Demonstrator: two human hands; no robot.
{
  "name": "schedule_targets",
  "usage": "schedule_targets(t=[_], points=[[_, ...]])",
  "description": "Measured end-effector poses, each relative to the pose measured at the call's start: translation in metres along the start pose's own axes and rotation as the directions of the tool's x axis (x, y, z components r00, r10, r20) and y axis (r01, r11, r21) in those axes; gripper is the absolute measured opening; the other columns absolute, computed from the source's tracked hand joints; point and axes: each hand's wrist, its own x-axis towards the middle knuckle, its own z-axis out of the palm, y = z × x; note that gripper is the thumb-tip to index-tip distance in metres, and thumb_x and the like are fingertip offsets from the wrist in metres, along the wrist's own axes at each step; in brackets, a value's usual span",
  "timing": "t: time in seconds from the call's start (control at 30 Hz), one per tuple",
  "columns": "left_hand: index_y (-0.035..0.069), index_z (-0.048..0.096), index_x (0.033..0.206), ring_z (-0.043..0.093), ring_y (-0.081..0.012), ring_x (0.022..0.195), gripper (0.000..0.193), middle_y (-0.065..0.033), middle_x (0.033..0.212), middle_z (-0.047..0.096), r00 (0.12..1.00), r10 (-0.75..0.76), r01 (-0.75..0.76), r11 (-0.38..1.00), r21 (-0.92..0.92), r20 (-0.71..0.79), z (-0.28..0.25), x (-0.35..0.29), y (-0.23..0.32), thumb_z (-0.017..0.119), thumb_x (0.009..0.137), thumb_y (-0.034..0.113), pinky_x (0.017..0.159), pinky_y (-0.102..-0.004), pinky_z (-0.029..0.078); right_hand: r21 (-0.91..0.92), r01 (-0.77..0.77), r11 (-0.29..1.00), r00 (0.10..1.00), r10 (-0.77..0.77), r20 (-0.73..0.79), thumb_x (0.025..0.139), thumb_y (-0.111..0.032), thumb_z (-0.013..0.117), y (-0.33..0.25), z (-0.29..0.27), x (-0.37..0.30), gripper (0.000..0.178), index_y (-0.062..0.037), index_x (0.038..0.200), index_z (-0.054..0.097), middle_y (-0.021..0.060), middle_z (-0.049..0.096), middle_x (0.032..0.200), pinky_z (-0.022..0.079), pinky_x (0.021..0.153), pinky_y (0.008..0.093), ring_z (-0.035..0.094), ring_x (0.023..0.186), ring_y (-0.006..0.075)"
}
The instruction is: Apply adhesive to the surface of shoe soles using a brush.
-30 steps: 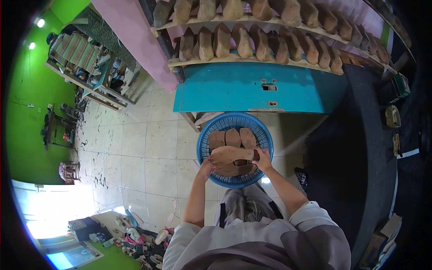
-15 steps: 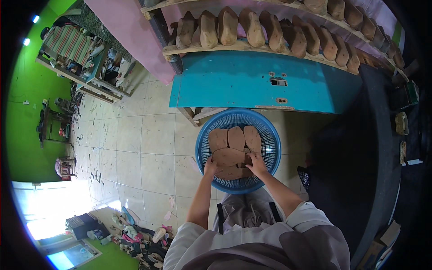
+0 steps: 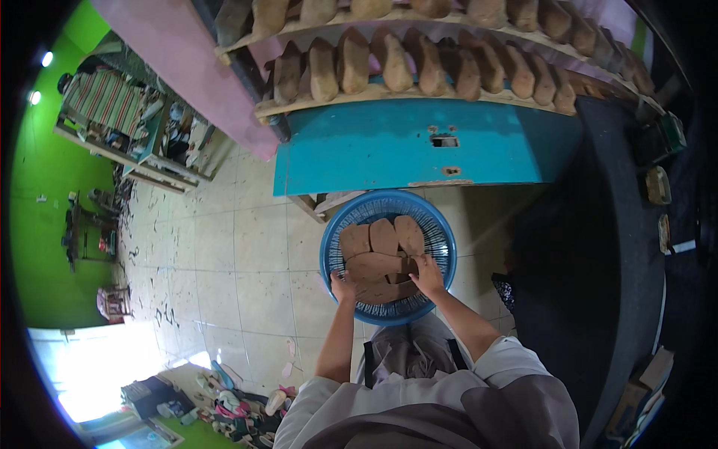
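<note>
A round blue plastic basket in front of me holds several flat brown insoles. Across its middle lies one long insole, with another insole below it. Three rounded ends, among them one insole, stand side by side toward the far rim. My right hand grips the right end of the long insole, fingers bent around it. Beside the left ends of the insoles, inside the near left rim, is my left hand, fingers apart; its underside is hidden.
A turquoise bench stands just beyond the basket. Above it, wooden shelves hold rows of shoe lasts. A dark cloth-like surface fills the right. At lower left is a heap of shoes; scraps dot the tiled floor.
The whole view has shifted slightly, so the basket appears lower and further left. The long insole has turned a little, and my left hand sits slightly lower beside it.
</note>
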Motion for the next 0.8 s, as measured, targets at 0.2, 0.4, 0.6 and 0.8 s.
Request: schedule_targets(t=[0.2,0.4,0.6,0.8], points=[[0.001,0.052,0.105,0.057,-0.0290,0.089,0.026,-0.0152,0.099,0.057,0.897,0.431,-0.435,0.900,0.027,0.094,-0.016,-0.045,0.025,0.056,0.086,0.019,0.078,-0.0383,0.047,0.433,0.007,0.901,0.968,0.102,-0.228,0.076,-0.012,0.067,-0.002,-0.049,-0.049,0.042,-0.0041,0.114,0.050,0.0165,0.050,0.104,0.045,0.081,0.0352,0.054,0.093,0.0275],[0.007,0.054,0.103,0.052,-0.0074,0.065,0.016,-0.0041,0.086,0.055,0.731,0.452,-0.347,0.891,-0.292,0.512,0.002,-0.123,0.091,0.048,0.093,0.017,0.055,-0.0215,0.043,0.545,0.006,0.838,0.876,0.259,-0.408,0.077,-0.010,0.067,0.012,-0.140,-0.139,0.039,-0.0082,0.113,0.052,0.0122,0.051,0.099,0.048,0.069,0.0314,0.056,0.081,0.0211],[0.004,0.057,0.100,0.057,-0.0129,0.071,0.018,-0.0062,0.088,0.058,0.325,0.608,-0.440,0.775,-0.453,0.725,0.052,-0.227,0.181,0.048,0.093,0.018,0.065,-0.0264,0.047,0.535,-0.090,0.840,0.679,0.444,-0.585,0.078,-0.012,0.068,0.042,-0.219,-0.239,0.036,-0.0094,0.111,0.055,0.0085,0.054,0.095,0.048,0.066,0.0291,0.057,0.080,0.0174],[0.009,0.056,0.100,0.052,-0.0064,0.067,0.016,-0.0003,0.083,0.054,0.079,0.655,-0.427,0.703,-0.569,0.751,0.092,-0.386,0.238,0.045,0.094,0.020,0.059,-0.0201,0.040,0.464,-0.165,0.870,0.524,0.476,-0.706,0.081,-0.012,0.065,0.073,-0.285,-0.375,0.030,-0.0075,0.109,0.055,0.0090,0.054,0.099,0.049,0.072,0.0324,0.057,0.082,0.0204]])
